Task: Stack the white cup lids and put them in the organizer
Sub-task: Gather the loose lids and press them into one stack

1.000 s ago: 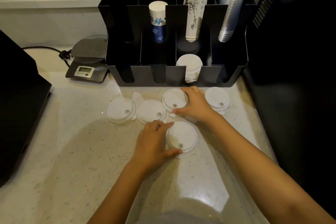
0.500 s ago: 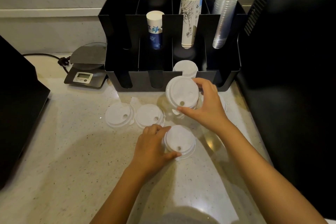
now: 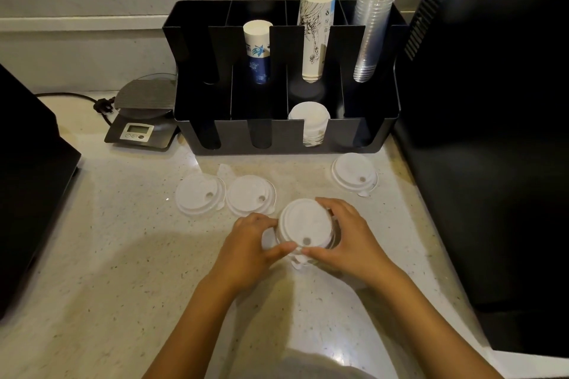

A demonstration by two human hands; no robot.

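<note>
A stack of white cup lids (image 3: 303,226) rests on the counter between my hands. My left hand (image 3: 249,240) grips its left side and my right hand (image 3: 348,234) grips its right side, thumbs meeting at the front. Two more white lids (image 3: 200,194) (image 3: 250,195) lie side by side to the left, and a third lid (image 3: 354,172) lies to the right near the organizer. The black organizer (image 3: 363,138) stands behind; a stack of lids (image 3: 309,120) sits in its front third slot.
Paper cups (image 3: 257,52) (image 3: 315,34) and clear plastic cups (image 3: 369,34) fill the organizer's back slots. A small digital scale (image 3: 138,129) with a cord stands at its left. Black machines flank the counter at left (image 3: 27,178) and right (image 3: 492,163).
My right hand lifted a lid from the row, carried it toward me and set it on the lid under my left hand. Both hands now clasp the stack.
</note>
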